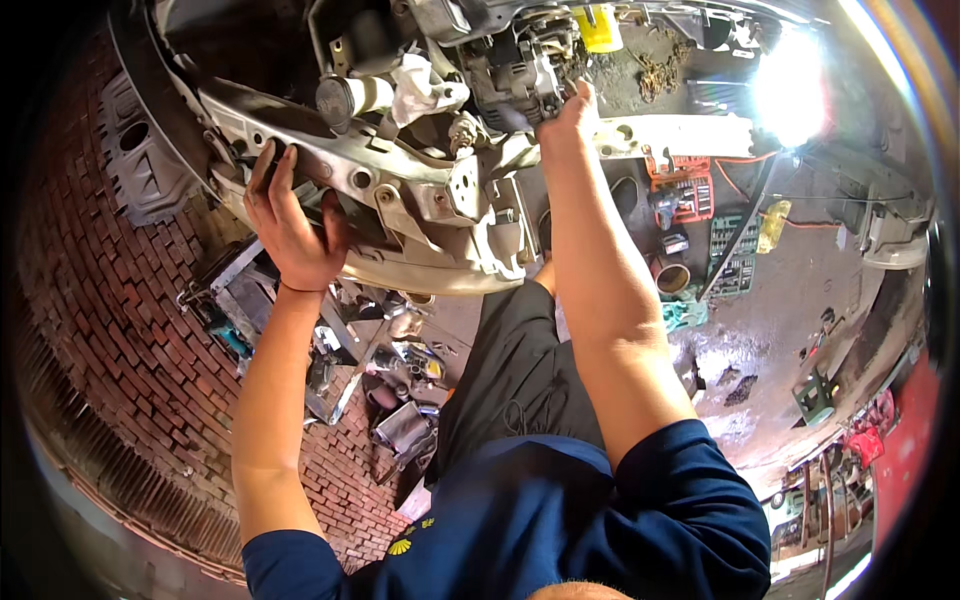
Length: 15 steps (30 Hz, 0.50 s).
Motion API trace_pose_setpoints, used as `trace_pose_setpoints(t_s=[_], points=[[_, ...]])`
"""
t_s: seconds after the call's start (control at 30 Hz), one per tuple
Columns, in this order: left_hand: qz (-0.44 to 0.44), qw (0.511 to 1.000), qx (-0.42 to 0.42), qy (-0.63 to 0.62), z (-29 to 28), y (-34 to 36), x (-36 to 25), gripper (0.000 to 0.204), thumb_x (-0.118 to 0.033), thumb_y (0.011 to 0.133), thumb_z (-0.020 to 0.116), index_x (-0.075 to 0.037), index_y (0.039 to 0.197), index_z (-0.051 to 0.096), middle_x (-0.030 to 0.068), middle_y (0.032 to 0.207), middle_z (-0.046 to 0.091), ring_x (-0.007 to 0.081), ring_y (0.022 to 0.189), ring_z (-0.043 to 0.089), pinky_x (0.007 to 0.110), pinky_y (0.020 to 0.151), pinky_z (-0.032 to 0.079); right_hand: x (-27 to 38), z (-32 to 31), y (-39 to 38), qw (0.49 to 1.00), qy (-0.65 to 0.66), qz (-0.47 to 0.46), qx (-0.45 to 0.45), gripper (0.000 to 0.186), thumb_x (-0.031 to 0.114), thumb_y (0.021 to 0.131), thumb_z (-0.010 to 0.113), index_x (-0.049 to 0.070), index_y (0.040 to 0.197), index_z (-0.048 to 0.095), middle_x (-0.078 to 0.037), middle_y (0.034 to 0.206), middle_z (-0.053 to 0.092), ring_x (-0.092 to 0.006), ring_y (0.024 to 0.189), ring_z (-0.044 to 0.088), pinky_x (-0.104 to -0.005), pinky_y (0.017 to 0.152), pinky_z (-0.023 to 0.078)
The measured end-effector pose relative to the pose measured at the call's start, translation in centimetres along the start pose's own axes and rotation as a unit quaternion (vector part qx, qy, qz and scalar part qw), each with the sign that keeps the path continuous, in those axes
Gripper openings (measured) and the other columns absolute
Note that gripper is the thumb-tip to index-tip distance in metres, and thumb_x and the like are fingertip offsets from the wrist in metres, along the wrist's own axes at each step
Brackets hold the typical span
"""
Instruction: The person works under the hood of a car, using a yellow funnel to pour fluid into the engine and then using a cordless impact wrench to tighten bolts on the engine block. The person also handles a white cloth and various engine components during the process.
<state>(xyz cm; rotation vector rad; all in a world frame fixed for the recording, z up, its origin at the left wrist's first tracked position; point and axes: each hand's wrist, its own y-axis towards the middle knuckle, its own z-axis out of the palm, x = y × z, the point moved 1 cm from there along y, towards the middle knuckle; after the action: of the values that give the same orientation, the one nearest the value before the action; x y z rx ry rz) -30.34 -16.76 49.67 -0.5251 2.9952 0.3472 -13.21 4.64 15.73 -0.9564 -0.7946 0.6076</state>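
Observation:
My left hand (pixel 297 230) rests on the pale metal front frame (pixel 325 160) of a vehicle, its fingers stretched out and apart. Below that hand curves a light bumper beam (pixel 430 277). Further right, my right hand (pixel 572 115) reaches over the frame into the engine bay, close beside an alternator-like part (pixel 515 85). Its thumb side shows, but the other fingers are hidden, so any grip cannot be made out. Between the hands, behind the frame, are a white cylinder with a dark cap (pixel 347 98) and a crumpled whitish piece (pixel 420 88).
A yellow container (pixel 599 30) stands beyond my right hand. Tool cases, one orange (pixel 690 188) and one green (pixel 735 250), lie on the floor at right near a glaring lamp (pixel 793 92). A metal cart (pixel 255 300) and loose parts (pixel 405 430) crowd the brick paving at left.

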Motion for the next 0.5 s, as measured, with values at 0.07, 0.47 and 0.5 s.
trace_pose_setpoints(t_s=[0.07, 0.47, 0.5], points=[[0.004, 1.0, 0.0, -0.002, -0.3, -0.1, 0.2, 0.064, -0.027, 0.094, 0.062, 0.005, 0.148, 0.052, 0.0295, 0.15, 0.052, 0.0461, 0.136, 0.051, 0.054, 0.114, 0.037, 0.2, 1.5, -0.8, 0.997, 0.022, 0.056, -0.053, 0.05, 0.048, 0.098, 0.065, 0.009, 0.129, 0.065, -0.014, 0.134, 0.064, -0.0316, 0.111, 0.065, -0.0553, 0.093, 0.054], [-0.003, 0.999, 0.033, 0.001, -0.6, -0.2, 0.3, 0.065, -0.035, 0.103, 0.054, 0.007, 0.152, 0.047, 0.0319, 0.154, 0.048, 0.047, 0.139, 0.048, 0.053, 0.116, 0.035, 0.5, 1.2, -1.2, 0.996, 0.078, 0.041, -0.008, 0.027, 0.03, 0.106, 0.065, 0.007, 0.118, 0.071, -0.009, 0.114, 0.072, -0.0258, 0.094, 0.071, -0.0516, 0.081, 0.062], [-0.001, 1.0, 0.026, -0.009, -0.4, -0.1, 0.1, 0.065, -0.035, 0.103, 0.054, 0.007, 0.152, 0.047, 0.032, 0.154, 0.048, 0.0472, 0.138, 0.048, 0.053, 0.116, 0.035, 0.8, 1.2, -1.0, 0.997, 0.074, 0.03, -0.006, 0.028, 0.03, 0.107, 0.063, 0.006, 0.119, 0.071, -0.009, 0.115, 0.072, -0.0256, 0.095, 0.071, -0.0508, 0.083, 0.061]])
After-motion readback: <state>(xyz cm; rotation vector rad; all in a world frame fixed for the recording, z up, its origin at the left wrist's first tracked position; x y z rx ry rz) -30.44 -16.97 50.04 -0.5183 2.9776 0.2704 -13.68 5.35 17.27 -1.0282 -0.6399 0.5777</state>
